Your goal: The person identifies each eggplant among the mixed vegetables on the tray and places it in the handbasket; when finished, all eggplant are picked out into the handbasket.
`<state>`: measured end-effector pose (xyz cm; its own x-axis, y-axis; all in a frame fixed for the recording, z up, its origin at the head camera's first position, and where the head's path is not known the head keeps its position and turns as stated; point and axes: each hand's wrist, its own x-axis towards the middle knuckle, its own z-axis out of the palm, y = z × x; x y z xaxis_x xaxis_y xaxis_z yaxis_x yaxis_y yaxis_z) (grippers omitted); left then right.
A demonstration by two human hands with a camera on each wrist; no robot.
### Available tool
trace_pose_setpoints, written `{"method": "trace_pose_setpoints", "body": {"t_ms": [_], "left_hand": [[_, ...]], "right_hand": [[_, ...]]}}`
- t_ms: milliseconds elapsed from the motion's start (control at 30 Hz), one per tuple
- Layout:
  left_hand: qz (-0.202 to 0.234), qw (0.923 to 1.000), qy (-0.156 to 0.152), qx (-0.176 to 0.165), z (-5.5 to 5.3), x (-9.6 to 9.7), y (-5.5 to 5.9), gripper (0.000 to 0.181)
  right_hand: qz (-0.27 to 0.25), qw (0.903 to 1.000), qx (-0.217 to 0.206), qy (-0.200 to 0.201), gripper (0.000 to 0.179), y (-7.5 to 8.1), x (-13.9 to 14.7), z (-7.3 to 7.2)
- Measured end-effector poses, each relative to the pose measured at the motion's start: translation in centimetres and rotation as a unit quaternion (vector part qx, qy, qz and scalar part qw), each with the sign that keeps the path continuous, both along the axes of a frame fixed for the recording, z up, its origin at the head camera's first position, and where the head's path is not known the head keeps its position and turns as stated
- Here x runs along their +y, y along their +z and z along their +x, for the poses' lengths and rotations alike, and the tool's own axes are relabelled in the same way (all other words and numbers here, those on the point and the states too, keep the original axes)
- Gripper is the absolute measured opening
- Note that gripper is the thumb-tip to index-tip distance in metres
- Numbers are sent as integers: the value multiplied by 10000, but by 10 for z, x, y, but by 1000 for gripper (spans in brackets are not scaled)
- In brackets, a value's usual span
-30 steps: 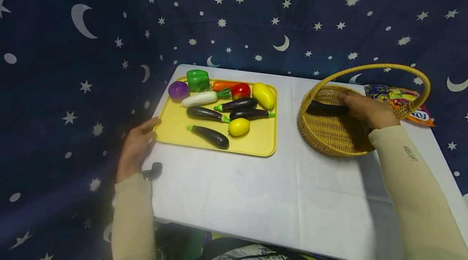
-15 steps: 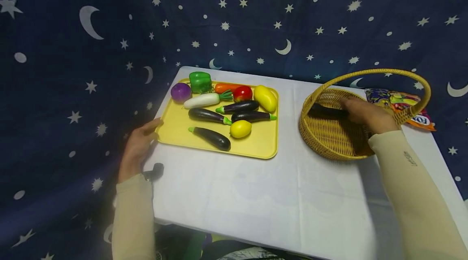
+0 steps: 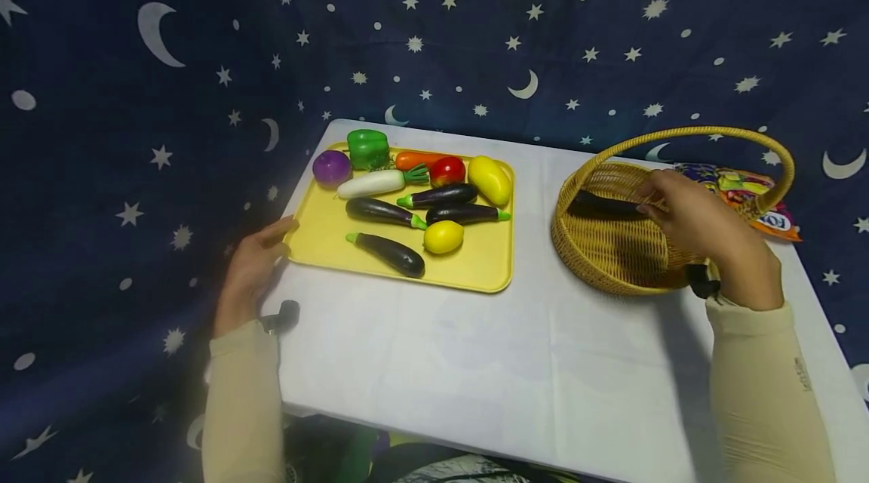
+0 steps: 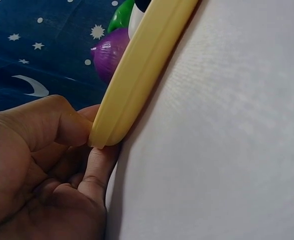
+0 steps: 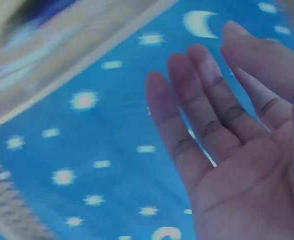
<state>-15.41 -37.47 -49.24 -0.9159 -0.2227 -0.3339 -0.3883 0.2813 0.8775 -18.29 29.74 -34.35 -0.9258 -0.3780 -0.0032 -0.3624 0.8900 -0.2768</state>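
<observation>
My left hand (image 3: 254,264) pinches the left corner of the yellow tray (image 3: 468,272); in the left wrist view the thumb is at the rim and a finger (image 4: 97,170) lies underneath. Several dark eggplants (image 3: 394,253) are on the tray, along with a lemon (image 3: 443,237) and other toy produce. Inside the wicker basket (image 3: 594,266), another eggplant (image 3: 600,205) lies against the far left wall. Over the basket's right side is my right hand (image 3: 713,226), fingertips near that eggplant's end. The right wrist view shows its loosely extended fingers (image 5: 179,120) holding nothing.
At the tray's back are a purple onion (image 3: 332,167), green pepper (image 3: 367,149), white radish (image 3: 373,183), carrot (image 3: 414,159), round red piece (image 3: 446,170) and yellow mango (image 3: 490,179). The basket's tall handle (image 3: 679,133) arches over it. Behind stands a colourful bag (image 3: 777,219).
My right hand has let go of the eggplant in the basket and drawn up and back from it, its wrist turning. The left hand stays at the tray corner.
</observation>
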Motion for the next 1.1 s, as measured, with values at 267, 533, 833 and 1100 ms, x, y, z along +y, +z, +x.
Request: {"method": "trace_pose_setpoints", "body": {"t_ms": [267, 533, 833, 1100], "left_hand": [[-76, 9996, 0, -255, -3, -6, -4, 61], [74, 9986, 147, -497, -2, -5, -5, 63], [161, 9991, 152, -359, -1, 3, -6, 64], [47, 9997, 73, -217, 1, 1, 1, 66]], "right_hand": [[-1210, 9726, 1664, 1083, 30, 3, -71, 37], [-1416, 9820, 1011, 740, 20, -57, -149, 7], [-938, 9943, 244, 450, 32, -110, -183, -39], [-808, 9938, 198, 732, 34, -121, -190, -47]]}}
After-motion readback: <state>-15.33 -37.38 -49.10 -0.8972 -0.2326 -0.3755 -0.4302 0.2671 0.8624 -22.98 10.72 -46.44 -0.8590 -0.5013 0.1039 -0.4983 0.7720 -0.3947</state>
